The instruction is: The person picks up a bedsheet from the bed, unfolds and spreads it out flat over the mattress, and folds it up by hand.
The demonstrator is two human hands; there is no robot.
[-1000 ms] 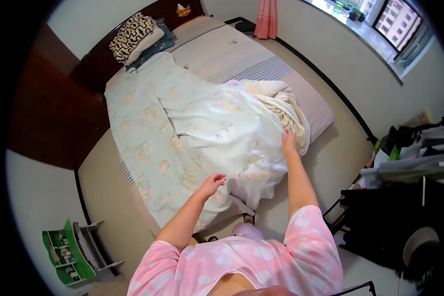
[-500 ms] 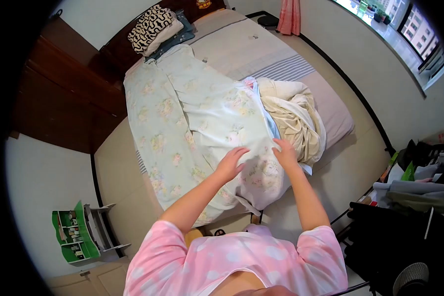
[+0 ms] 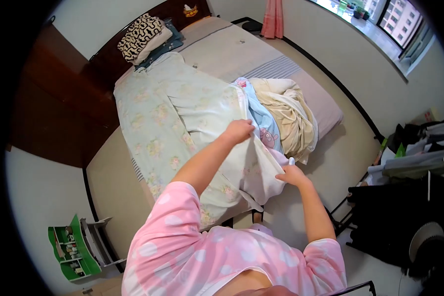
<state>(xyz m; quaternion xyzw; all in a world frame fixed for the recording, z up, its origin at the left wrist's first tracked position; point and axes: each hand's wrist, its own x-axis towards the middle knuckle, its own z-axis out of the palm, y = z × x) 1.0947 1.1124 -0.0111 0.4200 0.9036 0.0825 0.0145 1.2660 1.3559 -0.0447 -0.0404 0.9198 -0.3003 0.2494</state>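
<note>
A pale green floral sheet (image 3: pixel 155 118) is spread over the near left half of the bed. My left hand (image 3: pixel 240 131) is closed on its right edge, near the middle of the bed. At the sheet's near right corner, my right hand (image 3: pixel 292 174) pinches the same edge, which stretches slightly raised between both hands. Just beyond that edge lies a light blue cloth (image 3: pixel 264 118) with a pink cartoon figure. A crumpled beige blanket (image 3: pixel 286 116) is heaped beside it, apart from my hands.
Patterned pillows (image 3: pixel 142 37) are stacked against the dark headboard (image 3: pixel 101 55). A green shelf (image 3: pixel 86 256) stands at the lower left. Clothes (image 3: pixel 419 163) hang on a rack to the right, and a window (image 3: pixel 402 22) is at the upper right.
Both hands, open above the sheet before, have closed on its right edge. That edge is lifted and pulled back leftward, exposing more of the blue cloth. The camera view has shifted slightly.
</note>
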